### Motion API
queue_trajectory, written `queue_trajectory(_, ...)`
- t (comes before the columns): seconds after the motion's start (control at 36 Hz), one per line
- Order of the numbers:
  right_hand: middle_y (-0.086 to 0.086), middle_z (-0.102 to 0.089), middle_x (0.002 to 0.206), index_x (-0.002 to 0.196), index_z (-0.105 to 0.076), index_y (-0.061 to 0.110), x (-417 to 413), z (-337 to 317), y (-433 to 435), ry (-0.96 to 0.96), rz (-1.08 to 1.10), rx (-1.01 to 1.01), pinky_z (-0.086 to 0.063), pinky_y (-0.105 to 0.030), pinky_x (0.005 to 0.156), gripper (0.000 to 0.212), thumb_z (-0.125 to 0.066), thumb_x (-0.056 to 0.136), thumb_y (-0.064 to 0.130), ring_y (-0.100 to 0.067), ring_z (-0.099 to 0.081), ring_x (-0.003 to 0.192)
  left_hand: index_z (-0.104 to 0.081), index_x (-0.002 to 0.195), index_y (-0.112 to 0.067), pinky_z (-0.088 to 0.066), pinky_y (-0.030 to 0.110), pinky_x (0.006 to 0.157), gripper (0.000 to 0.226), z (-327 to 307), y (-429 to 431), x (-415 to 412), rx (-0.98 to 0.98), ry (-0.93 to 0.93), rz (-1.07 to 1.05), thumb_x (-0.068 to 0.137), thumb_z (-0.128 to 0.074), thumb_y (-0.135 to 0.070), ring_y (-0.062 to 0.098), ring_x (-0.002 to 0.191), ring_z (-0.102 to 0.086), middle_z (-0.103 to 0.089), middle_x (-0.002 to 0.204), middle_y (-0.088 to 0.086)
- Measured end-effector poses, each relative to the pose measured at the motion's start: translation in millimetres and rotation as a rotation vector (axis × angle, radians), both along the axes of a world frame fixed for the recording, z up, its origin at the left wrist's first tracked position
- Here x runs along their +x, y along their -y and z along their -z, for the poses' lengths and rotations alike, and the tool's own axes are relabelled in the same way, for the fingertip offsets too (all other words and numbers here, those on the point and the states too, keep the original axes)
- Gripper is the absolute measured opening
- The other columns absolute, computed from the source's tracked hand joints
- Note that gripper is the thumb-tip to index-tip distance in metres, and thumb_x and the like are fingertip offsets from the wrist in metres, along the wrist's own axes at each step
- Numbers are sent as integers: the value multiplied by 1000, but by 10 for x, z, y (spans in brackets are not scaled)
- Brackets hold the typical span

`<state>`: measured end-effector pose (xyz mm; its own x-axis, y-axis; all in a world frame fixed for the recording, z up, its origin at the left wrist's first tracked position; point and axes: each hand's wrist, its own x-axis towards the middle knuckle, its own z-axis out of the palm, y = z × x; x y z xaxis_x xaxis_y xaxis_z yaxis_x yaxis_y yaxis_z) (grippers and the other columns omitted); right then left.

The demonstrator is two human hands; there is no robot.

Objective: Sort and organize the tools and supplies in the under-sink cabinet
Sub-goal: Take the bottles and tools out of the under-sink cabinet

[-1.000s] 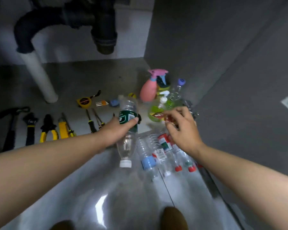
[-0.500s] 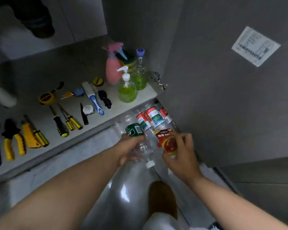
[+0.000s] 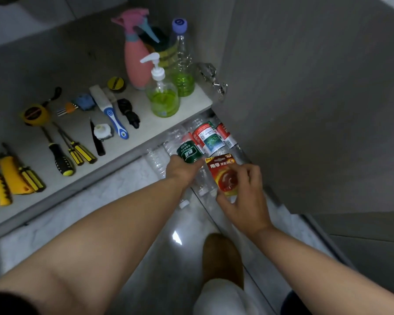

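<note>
Over glossy floor (image 3: 146, 258) by cabinet shelf (image 3: 151, 128): left hand (image 3: 181, 172) round green-label bottle (image 3: 189, 153), right hand (image 3: 243, 201) round packet (image 3: 224, 176).

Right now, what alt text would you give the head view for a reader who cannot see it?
The left hand grips a green-label bottle and the right hand pinches a red pack, over clear bottles lying on the floor. Behind, the cabinet shelf holds laid-out tools, a pink sprayer and a soap pump.
</note>
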<state>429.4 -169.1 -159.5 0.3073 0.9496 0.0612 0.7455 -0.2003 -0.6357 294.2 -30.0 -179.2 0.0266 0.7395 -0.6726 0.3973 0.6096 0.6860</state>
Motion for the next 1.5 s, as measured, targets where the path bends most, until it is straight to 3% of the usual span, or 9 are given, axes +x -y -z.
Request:
queue_trajectory(0.14, -1, -34, 128, 131, -42, 21, -9, 6, 10, 38, 1, 1, -55, -45, 90, 63, -69, 76, 35, -24, -47, 118, -64, 117, -16, -60, 46, 87, 49, 42, 0, 24, 47, -19, 55, 85, -76, -51, 25, 92, -69, -72, 109, 7)
queue_trajectory(0.31, -1, -35, 131, 133, -41, 22, -84, 9, 3, 33, -2, -2, -54, -43, 95, 62, -66, 79, 39, -22, -45, 123, -37, 152, -12, -53, 49, 101, 79, 79, -23, -54, 50, 15, 17, 91, -71, -47, 32, 119, -62, -60, 139, 13)
queue_trajectory(0.5, -2, -38, 130, 131, -42, 21, -312, -81, -66, 39, -89, 57, -53, -40, 95, 61, -67, 79, 39, -19, -43, 122, -59, 117, -13, -52, 24, 68, 31, -20, 111, -475, 219, -39, -156, 99, -63, -38, 15, 82, -66, -69, 96, 4)
queue_trajectory(0.64, -4, -38, 135, 133, -42, 21, -640, -147, -181, 32, -264, 68, -52, -41, 98, 66, -73, 76, 34, -23, -45, 125, -65, 116, -10, -59, 38, 85, 54, -276, 402, -894, -42, 347, -192, 94, -61, -59, 26, 94, -73, -75, 101, 14)
queue_trajectory(0.78, -3, -35, 137, 137, -40, 20, -939, -153, -286, -6, -429, 22, -55, -40, 93, 72, -77, 78, 38, -21, -52, 119, -65, 128, -10, -61, 38, 90, 35, -358, 608, -1180, -221, 616, -191, 98, -65, -28, 28, 111, -72, -73, 120, 14)
queue_trajectory(0.89, -2, -35, 141, 140, -39, 21, -957, -120, -326, -12, -399, -21, -53, -41, 95, 78, -75, 79, 52, -19, -50, 121, -63, 128, -8, -58, 48, 96, 31, -259, 575, -1305, -174, 502, -282, 98, -64, -15, 28, 105, -74, -75, 116, 12)
queue_trajectory(1.14, -13, -17, 162, 152, -27, 26, -293, -66, -529, 382, -113, -267, -30, -58, 117, 88, -68, 82, 61, -35, -20, 150, -60, 109, -16, -60, 54, 87, 26, 45, 196, -1138, -38, 220, -405, 88, -76, -11, 31, 100, -72, -72, 113, 12)
queue_trajectory(1.25, -8, 0, 167, 155, -15, 36, -150, -57, -695, 387, -78, -434, -22, -62, 118, 95, -65, 81, 68, -34, 0, 155, -64, 95, -23, -63, 48, 71, 24, 130, 12, -987, -71, 322, -479, 86, -78, -6, 28, 90, -74, -74, 107, 9)
queue_trajectory(1.5, -5, -5, 165, 155, -13, 41, -184, -38, -898, 329, -179, -468, -43, -57, 109, 88, -69, 88, 49, -34, -13, 152, -55, 86, -21, -60, 50, 89, 37, 358, -184, -966, -3, 124, -371, 75, -90, -15, 33, 104, -69, -69, 110, 9)
